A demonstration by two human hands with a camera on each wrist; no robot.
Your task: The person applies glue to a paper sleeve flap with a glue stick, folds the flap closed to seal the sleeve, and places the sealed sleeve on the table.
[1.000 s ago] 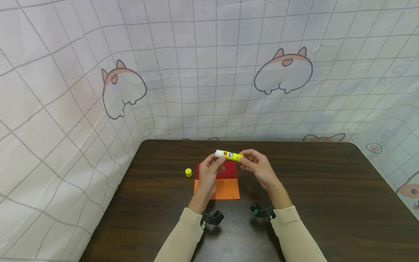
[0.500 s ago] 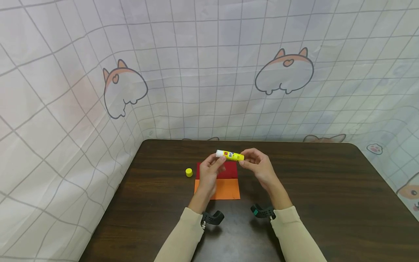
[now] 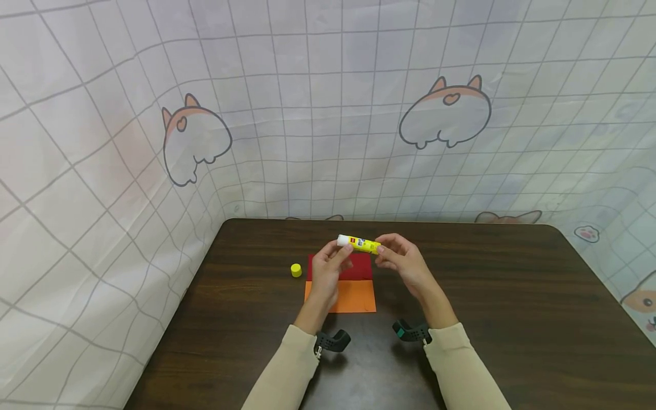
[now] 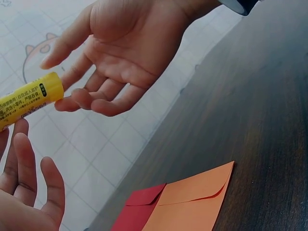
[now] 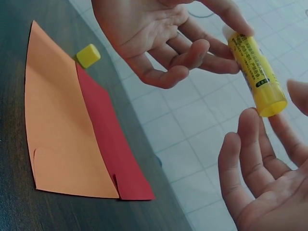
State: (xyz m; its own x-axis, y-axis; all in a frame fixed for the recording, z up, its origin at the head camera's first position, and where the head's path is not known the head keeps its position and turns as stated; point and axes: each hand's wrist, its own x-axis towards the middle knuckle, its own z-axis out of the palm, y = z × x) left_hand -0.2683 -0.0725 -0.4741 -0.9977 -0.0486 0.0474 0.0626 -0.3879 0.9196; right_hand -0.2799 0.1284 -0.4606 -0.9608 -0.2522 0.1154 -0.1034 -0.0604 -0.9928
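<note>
A yellow glue stick (image 3: pixel 363 244) with a white end is held above the table, lying nearly level. My left hand (image 3: pixel 327 272) pinches it near the white end, thumb in front and fingers behind. At the yellow base is my right hand (image 3: pixel 405 262), its fingertips touching or nearly touching it. The right wrist view shows that hand's thumb (image 5: pixel 298 95) apart from the base (image 5: pixel 272 107), the fingers loosely bent. Below the hands lie an orange envelope (image 3: pixel 355 297) and a red envelope (image 3: pixel 361 266), edge to edge, partly hidden by my left hand.
A small yellow cap (image 3: pixel 295 270) stands on the dark wooden table (image 3: pixel 246 319), left of the red envelope. Behind and to the left hangs a white grid-patterned curtain (image 3: pixel 318 142) with cartoon animals. Each wrist wears a black band (image 3: pixel 334 340).
My right thumb and fingers shift slightly at the glue stick's base. The left hand keeps its grip, and the cap and envelopes stay where they were.
</note>
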